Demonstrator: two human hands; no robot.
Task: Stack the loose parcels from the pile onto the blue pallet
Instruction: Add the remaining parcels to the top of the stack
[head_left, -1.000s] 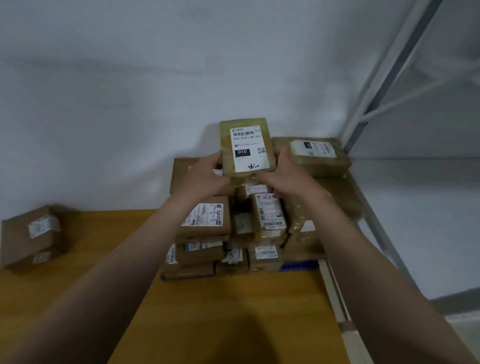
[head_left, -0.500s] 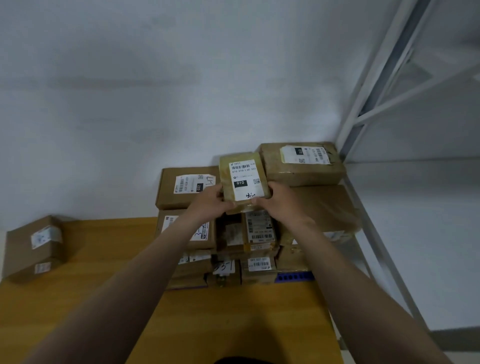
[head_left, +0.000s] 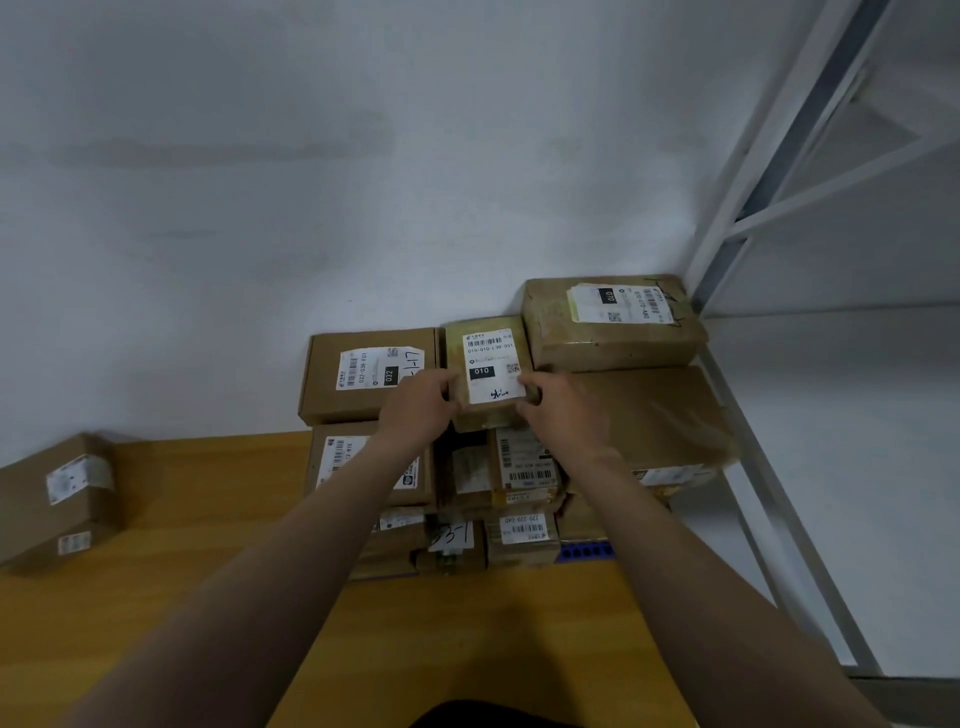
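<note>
A small brown parcel with a white "010" label (head_left: 488, 364) lies flat on top of the stack, between a wider box on the left (head_left: 370, 375) and a taller taped box on the right (head_left: 610, 323). My left hand (head_left: 418, 408) grips its near left corner and my right hand (head_left: 558, 408) its near right corner. Several labelled parcels fill the layers below. Only a short strip of the blue pallet (head_left: 584, 551) shows at the stack's front right.
The stack stands on a wooden table (head_left: 208, 519) against a white wall. Two loose stacked parcels (head_left: 57, 499) sit at the table's left edge. A white metal rack frame (head_left: 779, 182) rises close on the right.
Both hands carried the "010" parcel from upright in the air forward and down, laying it flat on the top of the stack against the wall.
</note>
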